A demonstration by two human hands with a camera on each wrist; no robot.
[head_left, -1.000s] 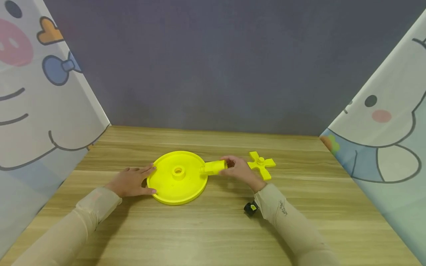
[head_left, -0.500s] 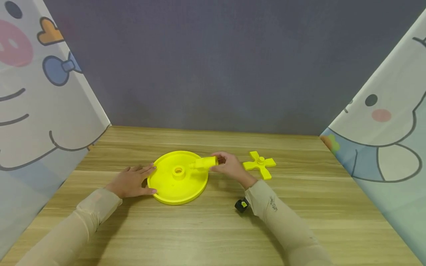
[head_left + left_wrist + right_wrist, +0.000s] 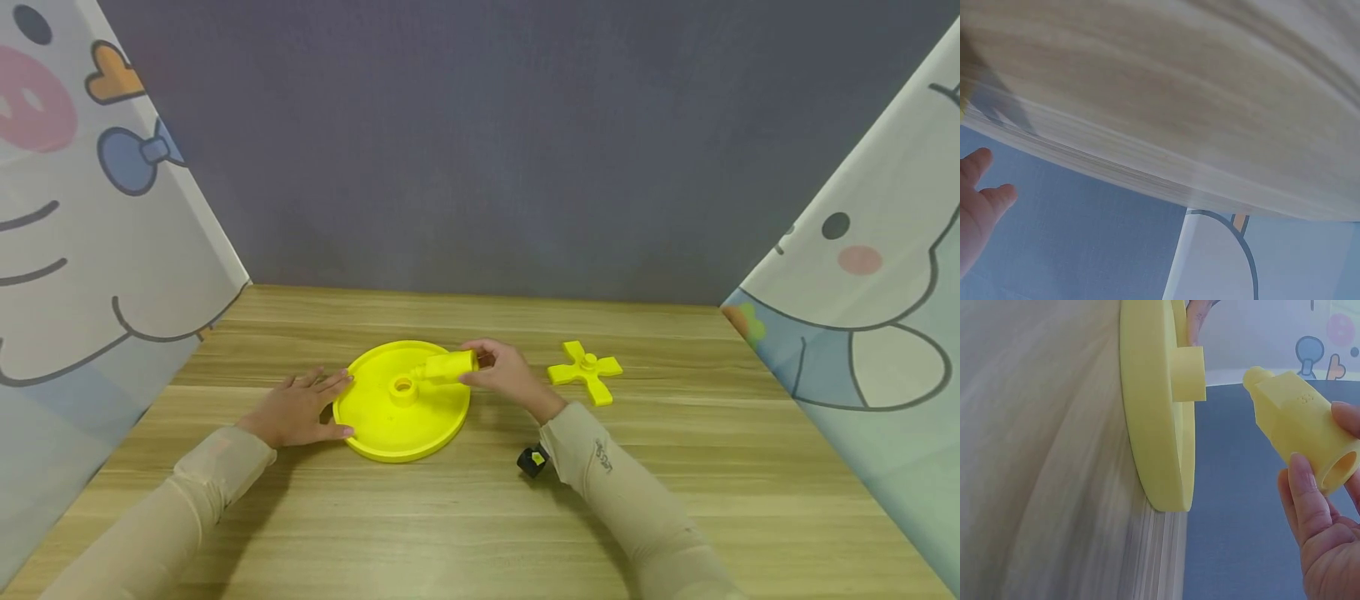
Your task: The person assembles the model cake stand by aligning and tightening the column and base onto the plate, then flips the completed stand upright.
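Note:
A round yellow dish (image 3: 375,425) with a raised rim and a hollow central socket (image 3: 403,387) lies flat on the table. My left hand (image 3: 296,408) rests at its left rim, fingers spread and thumb at the edge. In my right hand (image 3: 510,379) I grip a yellow cylindrical piece (image 3: 448,367) by its wide, hollow end. Tilted over the dish, it points its narrow knobbed tip left, close to the socket. The right wrist view shows this piece (image 3: 1304,422) held apart from the dish, thumb and fingers around the open end.
A yellow four-armed cross (image 3: 587,367) with a central peg lies on the table right of my right hand. A small black device (image 3: 533,459) sits at the right wrist. Behind the wooden table (image 3: 420,525) rises a grey panel (image 3: 480,150), with cartoon-printed sheets (image 3: 855,333) on both sides.
My right hand has carried the cylindrical piece leftward from the dish's right edge to near the central socket. My left hand has stayed at the left rim.

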